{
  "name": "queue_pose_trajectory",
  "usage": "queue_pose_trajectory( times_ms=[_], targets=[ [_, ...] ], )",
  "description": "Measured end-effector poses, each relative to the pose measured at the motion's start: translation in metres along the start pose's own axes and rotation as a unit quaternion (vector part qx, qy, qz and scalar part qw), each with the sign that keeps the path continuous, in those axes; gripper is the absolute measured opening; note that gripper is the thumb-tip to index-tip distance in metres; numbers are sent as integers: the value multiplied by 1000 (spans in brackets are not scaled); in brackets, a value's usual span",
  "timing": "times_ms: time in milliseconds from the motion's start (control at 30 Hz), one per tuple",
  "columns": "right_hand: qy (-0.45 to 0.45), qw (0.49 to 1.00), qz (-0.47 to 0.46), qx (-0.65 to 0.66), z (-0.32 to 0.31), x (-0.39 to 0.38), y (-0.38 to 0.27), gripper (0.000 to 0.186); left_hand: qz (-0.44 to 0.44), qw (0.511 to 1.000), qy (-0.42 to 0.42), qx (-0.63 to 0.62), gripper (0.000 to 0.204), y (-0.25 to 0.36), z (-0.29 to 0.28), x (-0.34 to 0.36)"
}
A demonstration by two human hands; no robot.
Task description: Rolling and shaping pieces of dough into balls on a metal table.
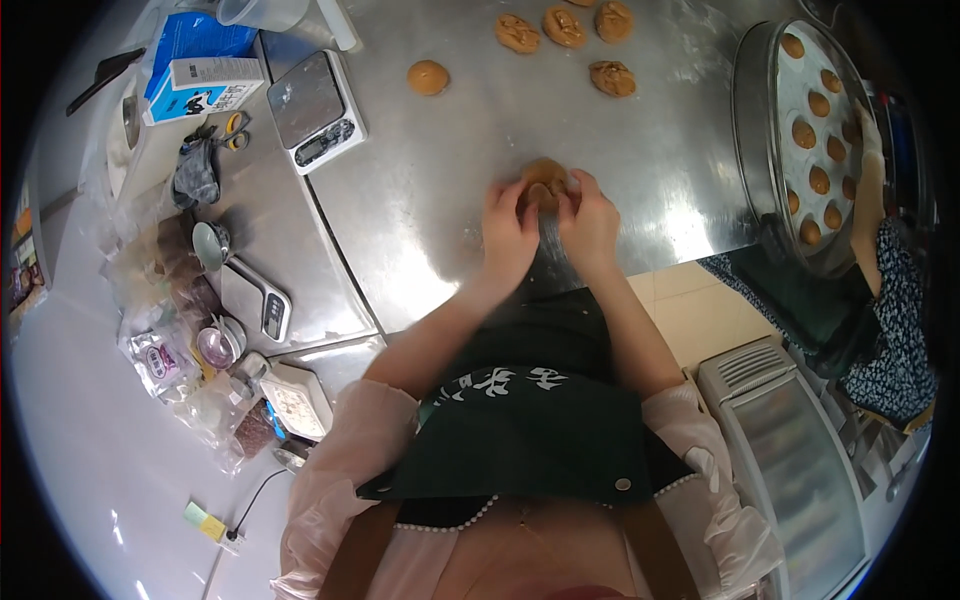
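Note:
My left hand (509, 232) and my right hand (589, 228) are at the near part of a steel table, on either side of a piece of brown dough (545, 172). Fingers and thumbs of both press into its sides, and its near edge looks folded. Farther off lies a smooth round dough ball (428, 77). Several rough, creased dough pieces, among them one dough piece (612, 78) nearest the hands, rest at the back of the table.
At right, another person's hand (868, 130) touches a round tray (748, 130) of small dough balls. A white digital scale (345, 135), a milk carton (205, 88) and a smaller scale (275, 312) stand at left. Near them are bags, a white tub of powder (297, 400) and yellow-handled scissors (236, 130).

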State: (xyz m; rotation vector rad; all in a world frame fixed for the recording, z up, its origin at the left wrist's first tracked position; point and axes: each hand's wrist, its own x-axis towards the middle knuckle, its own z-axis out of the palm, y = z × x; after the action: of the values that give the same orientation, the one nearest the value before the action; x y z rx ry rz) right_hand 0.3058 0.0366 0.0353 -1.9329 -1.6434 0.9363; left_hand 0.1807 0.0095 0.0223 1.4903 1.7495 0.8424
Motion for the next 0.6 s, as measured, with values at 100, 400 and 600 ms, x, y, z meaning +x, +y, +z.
queue_pose_trajectory(
  times_ms=[100,400,600],
  targets=[
    [53,997,-54,24,1,12,8,32,-70,993,41,-83,37,3,4,-29],
    [54,982,27,182,6,8,8,20,217,967,-112,69,46,-6,-22,69],
    [85,994,-53,43,7,-4,-3,15,246,938,-229,86,43,-14,-23,74]
  ],
)
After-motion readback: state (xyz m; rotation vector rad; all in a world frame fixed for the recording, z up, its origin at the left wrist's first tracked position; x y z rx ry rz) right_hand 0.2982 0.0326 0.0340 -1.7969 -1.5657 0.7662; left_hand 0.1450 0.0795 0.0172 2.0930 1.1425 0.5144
